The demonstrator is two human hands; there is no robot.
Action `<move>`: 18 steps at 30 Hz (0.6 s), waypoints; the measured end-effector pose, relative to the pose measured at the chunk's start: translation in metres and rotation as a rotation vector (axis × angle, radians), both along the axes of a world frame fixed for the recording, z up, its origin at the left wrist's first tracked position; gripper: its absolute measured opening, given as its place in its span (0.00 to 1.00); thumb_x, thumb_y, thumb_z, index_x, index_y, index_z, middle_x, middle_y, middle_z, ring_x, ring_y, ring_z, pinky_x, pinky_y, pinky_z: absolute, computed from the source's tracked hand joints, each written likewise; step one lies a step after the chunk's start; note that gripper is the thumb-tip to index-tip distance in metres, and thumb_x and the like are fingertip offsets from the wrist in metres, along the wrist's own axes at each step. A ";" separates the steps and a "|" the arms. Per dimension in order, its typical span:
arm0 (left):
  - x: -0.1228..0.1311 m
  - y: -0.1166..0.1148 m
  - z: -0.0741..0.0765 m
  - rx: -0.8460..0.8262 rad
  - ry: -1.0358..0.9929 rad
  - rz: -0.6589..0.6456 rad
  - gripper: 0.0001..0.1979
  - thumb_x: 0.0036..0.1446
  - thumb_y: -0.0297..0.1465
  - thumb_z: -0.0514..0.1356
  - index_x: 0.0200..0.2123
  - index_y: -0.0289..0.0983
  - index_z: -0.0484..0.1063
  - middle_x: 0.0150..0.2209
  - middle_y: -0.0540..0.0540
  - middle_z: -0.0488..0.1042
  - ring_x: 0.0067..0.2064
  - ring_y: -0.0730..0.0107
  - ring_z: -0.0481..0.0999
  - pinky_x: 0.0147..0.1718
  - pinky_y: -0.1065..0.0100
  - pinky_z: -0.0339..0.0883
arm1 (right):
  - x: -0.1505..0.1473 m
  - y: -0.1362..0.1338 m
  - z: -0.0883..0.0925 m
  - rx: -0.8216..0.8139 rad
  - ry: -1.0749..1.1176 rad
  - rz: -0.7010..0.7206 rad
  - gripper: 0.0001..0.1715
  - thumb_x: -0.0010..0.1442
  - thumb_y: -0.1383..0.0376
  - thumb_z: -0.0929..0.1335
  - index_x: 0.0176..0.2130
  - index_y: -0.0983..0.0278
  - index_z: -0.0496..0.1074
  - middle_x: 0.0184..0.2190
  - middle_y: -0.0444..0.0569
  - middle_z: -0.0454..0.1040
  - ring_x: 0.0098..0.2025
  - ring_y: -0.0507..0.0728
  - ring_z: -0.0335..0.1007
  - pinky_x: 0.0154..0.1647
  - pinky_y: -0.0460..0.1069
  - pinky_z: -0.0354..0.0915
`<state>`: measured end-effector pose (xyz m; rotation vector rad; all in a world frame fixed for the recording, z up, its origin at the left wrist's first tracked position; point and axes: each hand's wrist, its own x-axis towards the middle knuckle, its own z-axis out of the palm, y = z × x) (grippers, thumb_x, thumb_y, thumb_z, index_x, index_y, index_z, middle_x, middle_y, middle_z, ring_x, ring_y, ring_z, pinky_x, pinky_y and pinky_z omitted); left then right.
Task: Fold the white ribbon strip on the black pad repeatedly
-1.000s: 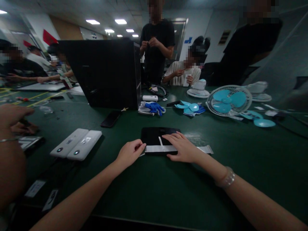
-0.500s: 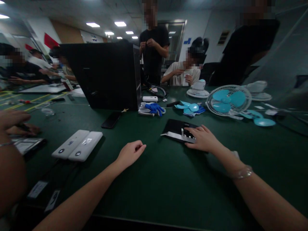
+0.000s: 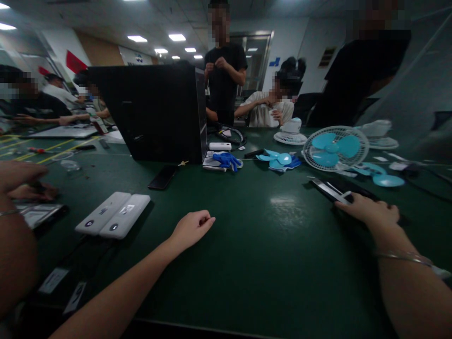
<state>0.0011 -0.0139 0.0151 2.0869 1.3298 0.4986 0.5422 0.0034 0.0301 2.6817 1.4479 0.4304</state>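
My left hand (image 3: 192,229) rests on the green tabletop (image 3: 247,273) in a loose fist, with no object showing in it. Over at the right, my right hand (image 3: 376,212) grips a flat black case with a silver-white edge (image 3: 328,189). Fingers and thumb lie over its near end, and part of the case is hidden beneath them. What the case is I cannot make out. Beyond it stands a white fan with blue blades (image 3: 332,147).
A large black computer case (image 3: 151,113) stands at the back. Near it lie a dark phone (image 3: 162,178) and blue-and-white gloves (image 3: 226,161). Two white power banks (image 3: 115,214) sit left. A loose blue fan blade (image 3: 278,159) lies behind. Another person's hand (image 3: 31,190) is at far left.
My right hand has carried the black case to the right, from the middle of the table towards the fan, and turned it. My left hand has stayed in place.
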 end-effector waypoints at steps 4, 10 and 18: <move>0.000 -0.001 0.000 -0.013 0.003 -0.005 0.17 0.62 0.44 0.50 0.32 0.39 0.70 0.28 0.51 0.71 0.28 0.69 0.70 0.27 0.70 0.58 | 0.013 -0.009 -0.004 -0.045 0.169 -0.261 0.43 0.59 0.46 0.57 0.60 0.73 0.66 0.55 0.78 0.62 0.56 0.80 0.56 0.44 0.69 0.50; 0.001 -0.001 0.002 -0.013 0.025 -0.012 0.18 0.62 0.45 0.50 0.32 0.38 0.70 0.28 0.51 0.71 0.28 0.70 0.69 0.26 0.70 0.57 | 0.018 -0.011 -0.008 -0.045 0.281 -0.378 0.45 0.60 0.44 0.54 0.63 0.71 0.61 0.62 0.71 0.55 0.62 0.79 0.46 0.51 0.68 0.48; 0.001 0.000 0.004 0.002 0.036 -0.008 0.19 0.62 0.45 0.50 0.32 0.38 0.70 0.27 0.51 0.70 0.28 0.71 0.69 0.26 0.71 0.57 | 0.025 -0.010 -0.010 -0.002 0.236 -0.338 0.45 0.59 0.45 0.56 0.59 0.77 0.64 0.56 0.80 0.58 0.57 0.81 0.53 0.41 0.71 0.58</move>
